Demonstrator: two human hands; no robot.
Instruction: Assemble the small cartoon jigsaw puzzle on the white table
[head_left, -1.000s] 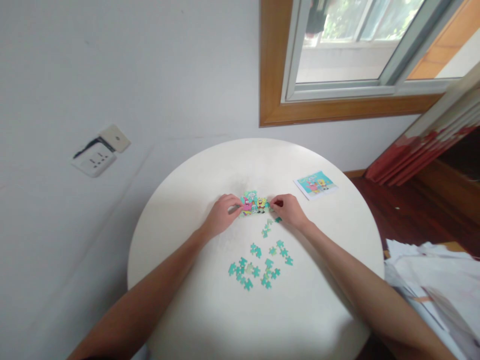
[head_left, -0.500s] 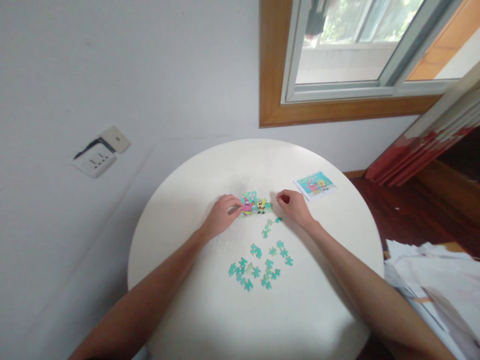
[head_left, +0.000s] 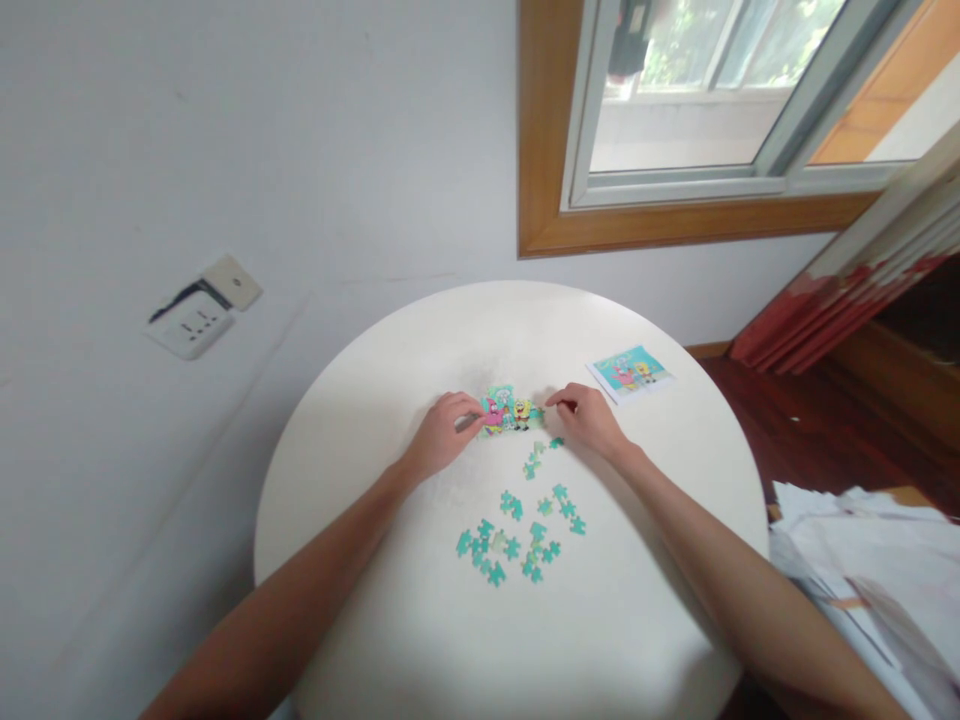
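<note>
A partly joined jigsaw puzzle (head_left: 513, 412) with a pink starfish and a yellow sponge figure lies flat near the middle of the round white table. My left hand (head_left: 448, 430) is closed at its left edge, thumb and forefinger gripping that side. At the right end, my right hand (head_left: 585, 412) has its fingertips together on a small puzzle piece (head_left: 538, 411) beside the sponge figure; the fingers partly hide it. Just below, a short row of loose pieces (head_left: 532, 463) lies in front of the puzzle. Closer to me are several more scattered green pieces (head_left: 480, 545).
A printed reference picture (head_left: 632, 374) lies at the back right of the white table (head_left: 360, 600). Papers (head_left: 862, 560) are stacked beside the table on the right. A wall with a socket (head_left: 193, 322) and a window (head_left: 675, 90) stand behind.
My right hand has shifted slightly left, its fingertips reaching the puzzle's right end. My left hand stays at the left edge.
</note>
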